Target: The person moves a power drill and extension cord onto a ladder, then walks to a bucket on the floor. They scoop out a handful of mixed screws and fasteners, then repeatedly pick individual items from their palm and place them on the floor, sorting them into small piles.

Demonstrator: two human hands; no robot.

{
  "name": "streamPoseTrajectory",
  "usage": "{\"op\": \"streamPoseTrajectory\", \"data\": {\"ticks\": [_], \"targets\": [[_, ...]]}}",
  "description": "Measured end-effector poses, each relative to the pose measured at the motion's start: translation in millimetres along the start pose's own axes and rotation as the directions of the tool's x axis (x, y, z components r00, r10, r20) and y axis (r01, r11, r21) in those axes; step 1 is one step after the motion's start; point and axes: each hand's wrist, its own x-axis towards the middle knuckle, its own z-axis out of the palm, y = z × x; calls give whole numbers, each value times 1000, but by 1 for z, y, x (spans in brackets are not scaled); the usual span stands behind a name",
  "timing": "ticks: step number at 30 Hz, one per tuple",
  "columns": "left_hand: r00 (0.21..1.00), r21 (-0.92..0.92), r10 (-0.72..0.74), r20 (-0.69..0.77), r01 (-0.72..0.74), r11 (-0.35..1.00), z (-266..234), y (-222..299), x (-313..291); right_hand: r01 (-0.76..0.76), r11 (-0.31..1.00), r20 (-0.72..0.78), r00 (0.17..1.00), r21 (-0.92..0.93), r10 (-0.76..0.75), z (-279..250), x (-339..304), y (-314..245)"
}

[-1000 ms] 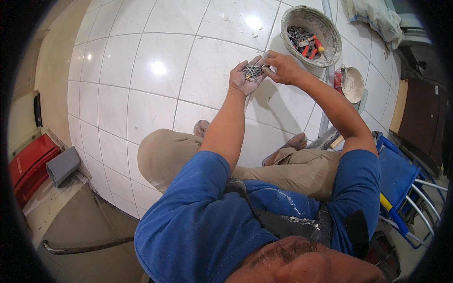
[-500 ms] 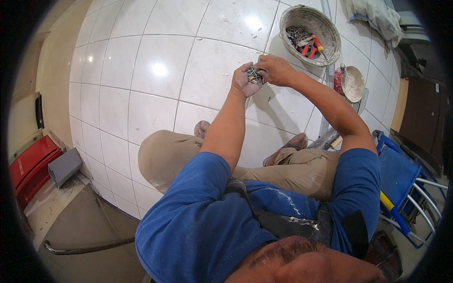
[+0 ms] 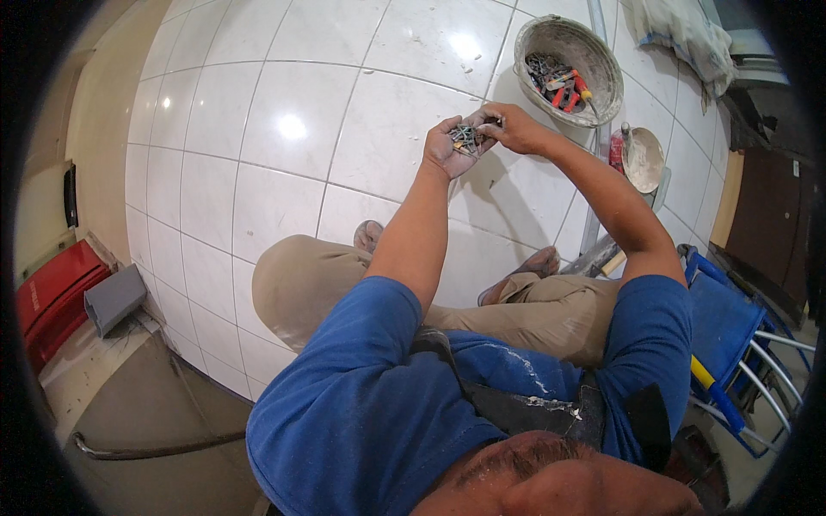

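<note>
"Many small screw-like fasteners (image 3: 465, 138) are being held in a loose heap, but where exactly?"

"In the cupped palm of the left hand (image 3: 446, 155), which is being held facing upward, its fingers half curled around the heap rather than clenched. A yellowish piece is being carried among them."

"And the right hand (image 3: 513, 127)?"

"It is being held against the far right side of the heap, thumb and fingers bent toward each other as in a pinch. Whether anything is being gripped there cannot be told."

"How far along is the work being judged?"

"A picking-over is seemingly being carried out, and it is being judged unfinished, since a good handful is being borne in the palm. How much is already done cannot be told."

"What is being seen farther out?"

"Below, the white tiled floor (image 3: 387, 112). Up and to the right, red-handled tools (image 3: 568, 95) and a dark mass of metal pieces (image 3: 540, 69) are being contained by a grey bucket (image 3: 609, 76). A pale shallow bowl (image 3: 647, 157) is standing near it."
</note>
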Motion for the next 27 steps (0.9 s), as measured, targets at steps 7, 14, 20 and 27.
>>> {"op": "streamPoseTrajectory", "data": {"ticks": [7,14,20,27], "targets": [[1000,-27,5,15,-4,1000,-3,-2,4,15,1000,51,999,8,-16,-8,0,4],[998,-57,50,27,-48,997,-12,4,5,23,978,23,999,206,-29,-15,-2,3],[979,-97,203,25,-199,975,-12,10,-5,-59,939,224,964,-338,141,-22,-17,34],[986,-103,159,41,-155,983,-5,7,-4,-104,939,310,927,-328,211,23,-40,75]]}}
